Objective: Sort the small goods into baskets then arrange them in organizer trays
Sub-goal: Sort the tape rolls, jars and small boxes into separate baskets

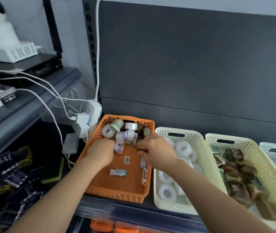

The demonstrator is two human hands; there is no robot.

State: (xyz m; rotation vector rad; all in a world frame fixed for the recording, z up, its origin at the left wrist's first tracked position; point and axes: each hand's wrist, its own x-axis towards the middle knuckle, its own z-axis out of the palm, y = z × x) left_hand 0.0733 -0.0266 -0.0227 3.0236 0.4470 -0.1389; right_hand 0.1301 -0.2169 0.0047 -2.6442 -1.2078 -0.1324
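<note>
Both hands reach into the orange basket (100,132); left hand (100,153) curled over small packets, right hand (155,148) pinching one; mixed goods (125,132) remain inside; cream baskets (199,142) right of it already hold sorted rolls and tins; trays unseen.

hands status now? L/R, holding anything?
Left hand: in the orange basket, fingers curled on small purple packets.
Right hand: over the same basket, fingers curled; contents cannot be told.

- Orange perforated plastic basket (100,130), left
- Cream dotted plastic basket (199,143) holding white tape rolls (167,192)
- Pale yellow perforated basket (258,158), brown packets (238,189)
- Dark grey back panel (192,64)
</note>
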